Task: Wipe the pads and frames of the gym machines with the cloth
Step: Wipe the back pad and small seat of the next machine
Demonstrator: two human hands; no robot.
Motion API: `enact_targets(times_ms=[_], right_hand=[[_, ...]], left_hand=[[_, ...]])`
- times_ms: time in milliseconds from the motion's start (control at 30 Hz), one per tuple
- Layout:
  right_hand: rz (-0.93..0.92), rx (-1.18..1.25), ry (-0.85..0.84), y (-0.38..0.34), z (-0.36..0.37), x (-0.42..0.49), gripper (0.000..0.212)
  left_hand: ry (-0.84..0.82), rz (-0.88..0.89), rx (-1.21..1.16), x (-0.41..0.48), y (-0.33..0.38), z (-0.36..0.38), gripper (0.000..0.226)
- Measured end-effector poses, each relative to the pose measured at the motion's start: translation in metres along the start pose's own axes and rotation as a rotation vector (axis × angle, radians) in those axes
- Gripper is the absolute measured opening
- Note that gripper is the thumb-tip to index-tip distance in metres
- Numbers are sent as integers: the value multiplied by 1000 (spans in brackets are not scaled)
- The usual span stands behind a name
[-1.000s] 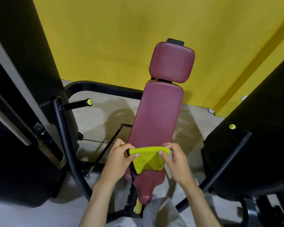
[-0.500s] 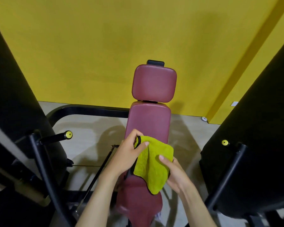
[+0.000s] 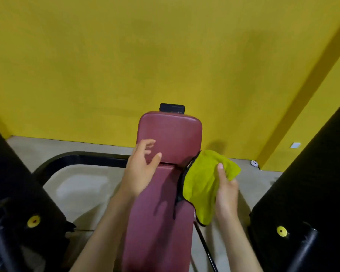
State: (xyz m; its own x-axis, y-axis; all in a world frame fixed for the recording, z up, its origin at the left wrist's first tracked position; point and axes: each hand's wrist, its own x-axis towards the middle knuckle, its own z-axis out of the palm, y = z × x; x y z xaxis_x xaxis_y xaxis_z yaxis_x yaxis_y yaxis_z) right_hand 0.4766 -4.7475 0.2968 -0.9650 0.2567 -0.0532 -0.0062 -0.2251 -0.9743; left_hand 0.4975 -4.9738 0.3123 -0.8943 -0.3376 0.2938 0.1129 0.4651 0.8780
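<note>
Gripping cloth (image 3: pixel 208 179) in right hand (image 3: pixel 226 191) just right of head pad (image 3: pixel 171 134), left hand (image 3: pixel 139 167) loose, empty at its lower-left; pre-wipe, probably needing cloth pressed flat onto pad.

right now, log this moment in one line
left hand open at head pad | right hand holds cloth | cloth at right edge of back pad

Left hand (image 3: pixel 140 169) spreads open, right hand (image 3: pixel 227 191) curls, thumb pinching.
</note>
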Motion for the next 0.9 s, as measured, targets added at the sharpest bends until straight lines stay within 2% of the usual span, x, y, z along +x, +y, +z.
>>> enact_targets(times_ms=[100, 167, 267, 333, 367, 433, 567, 667, 733, 833, 900], right_hand=[[-174, 14, 164, -28, 17, 46, 25], [-257, 26, 145, -37, 38, 76, 17], [-422, -225, -97, -28, 74, 121, 35], [-635, -562, -319, -15, 93, 146, 45], [-777, -736, -373, -11, 98, 159, 52], [-931, -877, -408, -10, 98, 181, 61], [-839, -721, -569, -5, 93, 207, 70], [-808, -628, -604, -2, 102, 206, 50], [-919, -719, -538, -6, 111, 201, 41], [-1198, -933, -459, -16, 138, 181, 48], [-1276, -1087, -491, -19, 176, 158, 55]], left_hand=[[169, -40, 35, 41, -1, 3, 41], [218, -83, 78, 64, 0, 6, 49], [265, -185, 119, 92, -4, 11, 58], [264, -229, 92, 101, -10, 14, 57], [255, -249, 74, 103, -12, 16, 55], [250, -284, 63, 105, -15, 19, 53], [332, -282, 47, 103, -19, 25, 50], [352, -303, 16, 100, -22, 26, 51], [342, -317, -28, 96, -22, 23, 52], [324, -340, -66, 96, -26, 15, 60], [315, -350, -70, 98, -29, 10, 60]])
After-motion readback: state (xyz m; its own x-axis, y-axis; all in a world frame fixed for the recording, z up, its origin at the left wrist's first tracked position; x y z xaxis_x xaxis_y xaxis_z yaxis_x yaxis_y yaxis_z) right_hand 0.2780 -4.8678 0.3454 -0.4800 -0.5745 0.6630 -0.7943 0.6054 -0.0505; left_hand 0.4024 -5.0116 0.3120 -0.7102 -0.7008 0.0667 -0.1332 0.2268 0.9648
